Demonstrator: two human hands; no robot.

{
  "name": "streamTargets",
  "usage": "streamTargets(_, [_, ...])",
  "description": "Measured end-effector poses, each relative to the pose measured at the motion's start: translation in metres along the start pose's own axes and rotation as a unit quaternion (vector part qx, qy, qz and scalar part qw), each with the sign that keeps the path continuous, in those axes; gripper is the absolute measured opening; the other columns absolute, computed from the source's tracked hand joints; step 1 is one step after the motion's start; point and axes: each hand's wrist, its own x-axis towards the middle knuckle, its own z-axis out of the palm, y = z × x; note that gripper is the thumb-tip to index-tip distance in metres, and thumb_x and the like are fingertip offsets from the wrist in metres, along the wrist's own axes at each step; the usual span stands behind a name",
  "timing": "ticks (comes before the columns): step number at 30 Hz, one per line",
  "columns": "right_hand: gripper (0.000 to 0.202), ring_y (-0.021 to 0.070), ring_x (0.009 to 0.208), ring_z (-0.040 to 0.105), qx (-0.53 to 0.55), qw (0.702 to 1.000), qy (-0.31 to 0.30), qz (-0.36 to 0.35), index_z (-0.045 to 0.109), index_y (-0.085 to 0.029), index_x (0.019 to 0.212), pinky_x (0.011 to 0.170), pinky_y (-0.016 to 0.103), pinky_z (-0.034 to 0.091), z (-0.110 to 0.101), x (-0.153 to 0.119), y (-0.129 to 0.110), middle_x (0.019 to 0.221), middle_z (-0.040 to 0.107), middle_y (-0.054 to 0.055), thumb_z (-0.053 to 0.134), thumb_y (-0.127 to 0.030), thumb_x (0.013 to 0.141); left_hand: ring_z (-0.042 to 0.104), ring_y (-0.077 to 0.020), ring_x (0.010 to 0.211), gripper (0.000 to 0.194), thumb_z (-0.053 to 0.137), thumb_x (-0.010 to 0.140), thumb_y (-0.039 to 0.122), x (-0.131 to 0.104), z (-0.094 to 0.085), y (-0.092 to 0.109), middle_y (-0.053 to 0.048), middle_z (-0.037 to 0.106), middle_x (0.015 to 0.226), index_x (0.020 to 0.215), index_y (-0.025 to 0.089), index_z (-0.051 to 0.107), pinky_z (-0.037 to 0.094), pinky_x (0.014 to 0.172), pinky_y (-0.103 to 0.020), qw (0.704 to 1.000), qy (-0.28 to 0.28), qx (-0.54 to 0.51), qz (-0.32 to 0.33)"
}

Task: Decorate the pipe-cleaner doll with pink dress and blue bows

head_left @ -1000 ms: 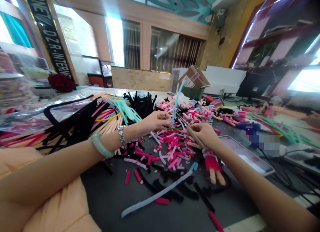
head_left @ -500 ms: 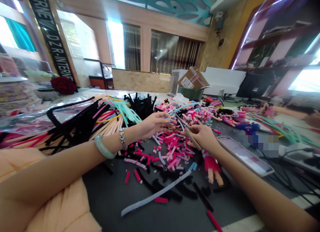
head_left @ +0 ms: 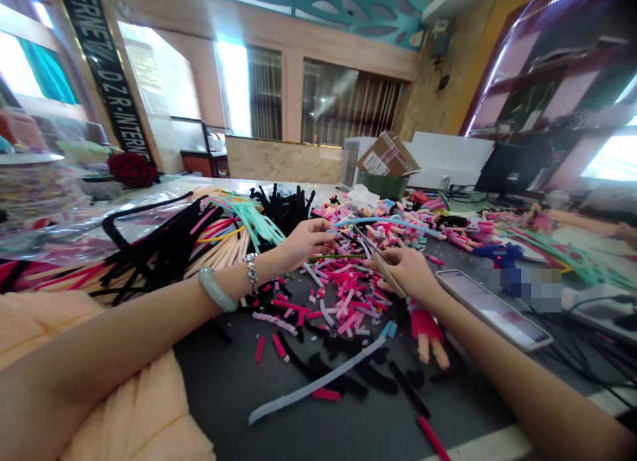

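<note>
My left hand [head_left: 309,242] is raised over the heap of cut pieces, its thumb and fingers pinched on a light-blue pipe cleaner [head_left: 393,221]. The strip arches away to the right, above the blades. In my right hand [head_left: 409,270] are scissors [head_left: 389,275] with long beige handles and thin dark blades pointing up and left, close to the strip. Whether the blades touch it I cannot tell. Below lie many short pink and lilac pipe-cleaner pieces [head_left: 348,295]. A long pale-lilac pipe cleaner [head_left: 318,380] with a blue end rests nearer to me.
Bundled pipe cleaners [head_left: 223,249] lie left, and black ones [head_left: 286,209] stand behind. Small finished dolls [head_left: 468,232] are heaped at the back right. A doll in a red skirt [head_left: 426,327], a phone [head_left: 492,308], a blue glue gun [head_left: 500,254] and cables [head_left: 562,341] are right.
The blue pipe cleaner now stretches farther right past the scissors. A pale strip end beside the blades no longer shows there. My left hand has shifted slightly; the view has moved a little.
</note>
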Motion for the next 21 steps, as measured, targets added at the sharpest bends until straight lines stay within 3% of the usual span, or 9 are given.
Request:
streamTargets(7, [0.037,0.0125,0.056,0.047,0.073,0.996,-0.042,-0.008,0.056,-0.019,0.068,0.046,0.022,0.037,0.006,-0.003,0.005,0.059,0.049,-0.003,0.068,-0.054,0.064,0.063,-0.0115,0.066,0.017,0.071,0.072,0.017,-0.005,0.009,-0.004,-0.002,0.063,0.07,0.078,0.012,0.055,0.05,0.067,-0.026,0.999,-0.05,-0.001,0.003])
streamTargets(15, [0.037,0.0115,0.05,0.049,0.144,0.986,-0.087,0.002,0.055,-0.018,0.067,0.048,0.024,0.043,0.005,-0.003,0.003,0.055,0.048,-0.004,0.065,-0.054,0.068,0.065,-0.0117,0.065,0.023,0.076,0.069,0.021,-0.009,0.015,-0.002,-0.004,0.066,0.075,0.078,0.011,0.057,0.051,0.066,-0.026,0.997,-0.079,0.005,0.01])
streamTargets(21, [0.039,0.0102,0.042,0.046,0.155,0.983,-0.094,0.007,0.058,-0.017,0.063,0.041,0.023,0.038,0.009,0.0,0.009,0.048,0.042,-0.005,0.064,-0.055,0.069,0.064,-0.0116,0.064,0.024,0.076,0.069,0.022,-0.009,0.015,-0.003,-0.003,0.065,0.074,0.078,0.011,0.057,0.051,0.066,-0.026,0.997,-0.079,0.012,0.014])
